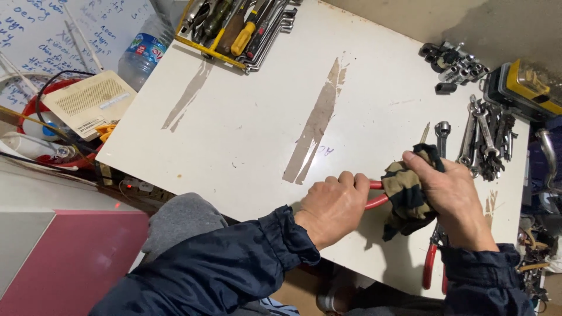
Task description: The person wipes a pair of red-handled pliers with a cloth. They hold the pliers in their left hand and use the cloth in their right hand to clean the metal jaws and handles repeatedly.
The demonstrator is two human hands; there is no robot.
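Left hand (331, 205): fist closed in a firm grip around the red handles of a tool, knuckles up, near the table's front edge.
Right hand (451, 196): fingers clenched on a striped rag, pressing it over the tool's far end.
Red-handled tool (376, 195): only a short stretch of the two red handles shows between the hands; long axis runs roughly left to right across the table, head end toward the right and hidden under the rag.
Striped rag (405, 193): tan and dark bands, bunched up, wrapped around the tool's head, loose end hanging down toward the table.
Red pliers (432, 262): lying flat just under the right wrist, handles pointing toward the front edge.
Wrenches (485, 139): loose pile well right of the hands, with a single spanner and a thin screwdriver tip just beyond the rag.
Sockets (453, 63): cluster at the far right corner.
Yellow tray (235, 29): holds screwdrivers and wrenches at the far edge.
Table (257, 111): white top, brown scuffed streaks.
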